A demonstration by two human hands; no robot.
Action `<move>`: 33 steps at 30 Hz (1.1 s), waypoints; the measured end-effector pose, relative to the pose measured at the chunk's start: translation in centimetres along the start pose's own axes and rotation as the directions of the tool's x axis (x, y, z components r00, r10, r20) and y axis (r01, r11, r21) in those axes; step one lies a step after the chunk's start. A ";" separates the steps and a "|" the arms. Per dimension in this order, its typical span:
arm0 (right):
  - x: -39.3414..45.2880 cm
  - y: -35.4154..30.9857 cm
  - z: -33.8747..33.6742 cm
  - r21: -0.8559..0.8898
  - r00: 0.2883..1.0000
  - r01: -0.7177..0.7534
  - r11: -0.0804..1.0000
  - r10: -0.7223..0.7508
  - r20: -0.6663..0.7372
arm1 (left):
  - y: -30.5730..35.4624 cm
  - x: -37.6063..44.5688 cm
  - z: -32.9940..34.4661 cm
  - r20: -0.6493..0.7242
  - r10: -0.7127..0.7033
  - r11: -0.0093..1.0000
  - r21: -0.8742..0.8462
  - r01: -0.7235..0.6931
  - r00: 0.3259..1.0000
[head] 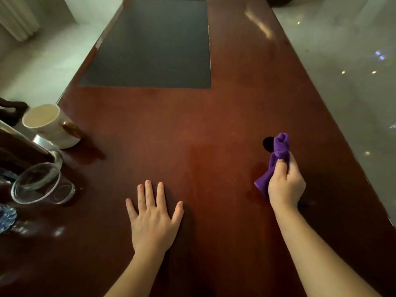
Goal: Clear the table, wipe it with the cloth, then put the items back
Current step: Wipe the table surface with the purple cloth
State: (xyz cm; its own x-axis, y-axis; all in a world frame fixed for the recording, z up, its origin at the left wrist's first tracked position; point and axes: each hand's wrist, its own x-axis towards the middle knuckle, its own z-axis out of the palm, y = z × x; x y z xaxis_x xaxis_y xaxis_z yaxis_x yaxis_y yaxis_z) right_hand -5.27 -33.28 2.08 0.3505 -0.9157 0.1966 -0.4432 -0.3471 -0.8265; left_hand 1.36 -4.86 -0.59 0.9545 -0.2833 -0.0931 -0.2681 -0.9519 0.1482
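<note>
The right hand (pixel 286 185) grips a bunched purple cloth (pixel 276 159) just above the table (pixel 192 136) near its right edge; the left hand (pixel 153 219) lies flat and empty, bracing. Spreading the cloth flat would wipe better, working toward the mug (pixel 50 125) and glass bowl (pixel 40 183) at the left edge.

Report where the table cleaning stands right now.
Clearing looks mostly done: the mug and glass bowl sit bunched at the table's left edge. In hand: the right hand grips the purple cloth; the left hand lies flat. Left: wiping, returning items.
</note>
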 end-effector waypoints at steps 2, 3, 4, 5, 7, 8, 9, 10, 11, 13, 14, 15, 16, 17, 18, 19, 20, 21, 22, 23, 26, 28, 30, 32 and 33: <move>-0.7 -1.9 1.8 0.148 1.000 -0.025 0.989 0.026 -0.009 | 0.0 0.0 -0.1 0.005 -0.005 1.000 0.007 0.005 1.000; -1.1 -3.0 3.2 0.185 1.000 -0.009 0.983 0.009 0.000 | 0.1 0.0 -0.2 0.010 -0.004 1.000 0.016 0.004 1.000; -1.6 -4.4 4.8 0.211 0.999 0.028 0.977 -0.032 0.016 | 0.2 0.1 -0.3 0.015 0.000 1.000 0.021 0.000 1.000; -2.3 -5.8 6.5 0.239 0.994 0.089 0.967 -0.100 0.036 | 0.3 0.0 -0.4 0.017 -0.001 1.000 0.020 0.001 1.000; -3.7 -8.7 10.4 0.276 0.957 0.228 0.934 -0.267 0.110 | 0.4 0.1 -0.7 0.020 -0.005 1.000 -0.005 0.005 1.000; -4.5 -10.0 12.2 0.261 0.925 0.287 0.922 -0.337 0.177 | 0.4 0.0 -0.8 0.007 0.000 1.000 -0.016 0.000 1.000; -5.2 -11.2 14.2 0.225 0.884 0.334 0.916 -0.387 0.262 | 0.5 0.0 -0.8 -0.017 0.010 1.000 -0.019 -0.010 1.000; -5.9 -12.3 16.2 0.178 0.836 0.374 0.910 -0.415 0.360 | 0.6 0.1 -0.8 -0.041 0.017 1.000 -0.018 -0.017 0.999; -6.5 -13.3 18.2 0.131 0.772 0.423 0.897 -0.432 0.467 | 0.6 0.2 -0.9 -0.066 0.019 1.000 -0.014 -0.020 0.998; -7.7 -14.9 21.8 0.036 0.597 0.573 0.819 -0.446 0.667 | 0.6 0.6 -0.9 -0.113 0.024 1.000 0.000 -0.024 0.993; -8.2 -15.5 23.2 0.005 0.506 0.658 0.753 -0.448 0.737 | 0.5 0.7 -0.8 -0.121 0.030 0.999 0.016 -0.029 0.992; -8.3 -16.0 24.3 -0.015 0.433 0.727 0.686 -0.442 0.786 | 0.4 0.8 -0.7 -0.115 0.036 0.999 0.031 -0.033 0.993; -8.3 -16.3 25.1 -0.029 0.385 0.773 0.634 -0.432 0.816 | 0.4 0.8 -0.7 -0.107 0.039 0.999 0.038 -0.035 0.994; -8.1 -16.5 25.8 -0.034 0.357 0.798 0.601 -0.426 0.831 | 0.4 0.9 -0.7 -0.106 0.034 0.999 0.034 -0.031 0.994; -7.8 -16.5 26.1 -0.033 0.340 0.813 0.582 -0.427 0.838 | 0.5 1.0 -0.6 -0.106 0.025 0.999 0.023 -0.022 0.994; -7.3 -16.4 26.3 -0.031 0.330 0.821 0.570 -0.430 0.840 | 0.5 0.9 -0.5 -0.107 0.012 1.000 0.010 -0.011 0.994; -6.8 -16.1 26.2 -0.037 0.336 0.822 0.568 -0.432 0.837 | 0.6 0.9 -0.5 -0.104 0.005 1.000 0.002 -0.004 0.995; -6.0 -15.7 26.0 -0.056 0.363 0.813 0.579 -0.429 0.827 | 0.6 0.8 -0.5 -0.095 0.001 1.000 -0.004 -0.002 0.995; -4.8 -15.1 25.7 -0.088 0.409 0.793 0.603 -0.420 0.810 | 0.7 0.8 -0.6 -0.087 0.001 1.000 -0.010 -0.002 0.996; -3.4 -14.4 25.2 -0.132 0.468 0.767 0.628 -0.406 0.785 | 0.6 0.8 -0.5 -0.084 0.000 1.000 -0.013 -0.001 0.997; 2.7 -11.1 22.6 -0.320 0.645 0.681 0.659 -0.332 0.688 | 0.6 0.8 -0.3 -0.080 -0.008 1.000 -0.014 0.006 0.997; 7.4 -8.2 19.7 -0.462 0.760 0.582 0.668 -0.246 0.602 | 0.6 0.8 -0.3 -0.079 -0.013 1.000 -0.019 0.011 0.997; 11.1 -5.1 16.3 -0.567 0.843 0.470 0.677 -0.152 0.517 | 0.7 0.8 -0.4 -0.059 -0.010 1.000 -0.024 0.008 0.998; 12.7 -2.7 13.4 -0.628 0.886 0.378 0.680 -0.070 0.459 | 0.6 0.7 -0.4 -0.059 -0.005 1.000 -0.020 0.004 0.998; 12.6 -1.9 12.3 -0.650 0.900 0.347 0.676 -0.046 0.432 | 0.6 0.6 -0.4 -0.063 -0.008 1.000 -0.018 0.007 0.998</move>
State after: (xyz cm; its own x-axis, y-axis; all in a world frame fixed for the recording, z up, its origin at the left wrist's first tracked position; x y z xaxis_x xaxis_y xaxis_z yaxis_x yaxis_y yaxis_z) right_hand 10.16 -41.62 -0.35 0.6928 -0.7210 -0.0132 -0.7145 -0.6839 -0.1476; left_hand 1.85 -5.56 -0.21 0.9631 -0.2673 -0.0317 -0.2587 -0.9517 0.1653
